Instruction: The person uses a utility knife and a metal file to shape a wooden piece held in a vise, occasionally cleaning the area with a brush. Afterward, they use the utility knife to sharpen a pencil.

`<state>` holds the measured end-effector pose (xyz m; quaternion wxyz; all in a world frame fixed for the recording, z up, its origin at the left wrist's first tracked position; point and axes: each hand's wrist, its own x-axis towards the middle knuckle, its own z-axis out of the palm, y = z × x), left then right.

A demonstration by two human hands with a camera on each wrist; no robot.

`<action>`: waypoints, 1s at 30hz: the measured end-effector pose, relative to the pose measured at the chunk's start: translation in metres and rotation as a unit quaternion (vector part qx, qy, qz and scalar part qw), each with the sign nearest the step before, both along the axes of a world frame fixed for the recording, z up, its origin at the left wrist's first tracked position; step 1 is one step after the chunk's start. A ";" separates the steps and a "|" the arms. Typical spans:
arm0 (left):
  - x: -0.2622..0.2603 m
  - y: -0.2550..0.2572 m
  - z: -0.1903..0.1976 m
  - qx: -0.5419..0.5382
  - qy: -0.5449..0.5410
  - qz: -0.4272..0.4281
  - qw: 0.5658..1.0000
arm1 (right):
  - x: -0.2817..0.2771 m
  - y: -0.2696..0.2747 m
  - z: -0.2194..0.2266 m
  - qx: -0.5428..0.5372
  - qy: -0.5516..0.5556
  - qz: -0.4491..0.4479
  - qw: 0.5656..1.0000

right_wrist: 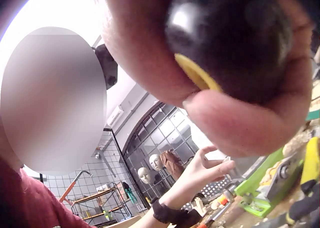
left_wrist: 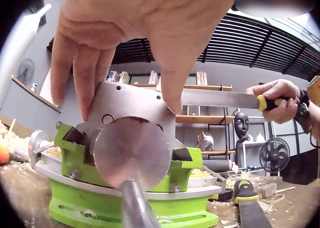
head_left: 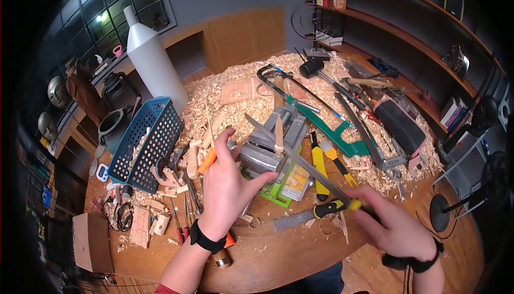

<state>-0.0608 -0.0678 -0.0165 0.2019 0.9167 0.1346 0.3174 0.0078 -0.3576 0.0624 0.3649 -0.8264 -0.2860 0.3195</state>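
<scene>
My right hand (head_left: pixel 393 224) grips the black and yellow handle of a long metal file (head_left: pixel 316 173). The blade lies diagonally across the vise, against or close to a small upright wooden piece (head_left: pixel 279 133); contact cannot be told. That piece stands in the grey metal vise (head_left: pixel 259 157) on its green base (head_left: pixel 276 198). Over the near left side of the vise is my left hand (head_left: pixel 222 187), fingers spread. In the left wrist view, thumb and fingertips of the left hand (left_wrist: pixel 130 23) rest on the metal body (left_wrist: pixel 127 100), above a round metal end (left_wrist: pixel 132 153).
A second file (head_left: pixel 294 221) lies before the vise, a yellow knife (head_left: pixel 319 173) to its right. Behind are a green saw (head_left: pixel 342 138), a mallet (head_left: pixel 311 68) and wood shavings (head_left: pixel 214 98). At left stand a blue basket (head_left: pixel 126 173) and a white bottle (head_left: pixel 155 61).
</scene>
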 end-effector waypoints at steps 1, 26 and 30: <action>0.000 0.000 0.001 -0.007 0.004 0.002 1.000 | 0.005 0.009 -0.005 0.002 0.000 -0.003 1.000; 0.005 -0.001 0.004 0.011 0.000 0.002 1.000 | -0.045 0.031 -0.035 0.079 -0.030 -0.059 0.995; 0.004 0.000 0.005 0.020 0.009 0.011 1.000 | -0.072 0.015 -0.040 0.096 -0.085 -0.069 0.989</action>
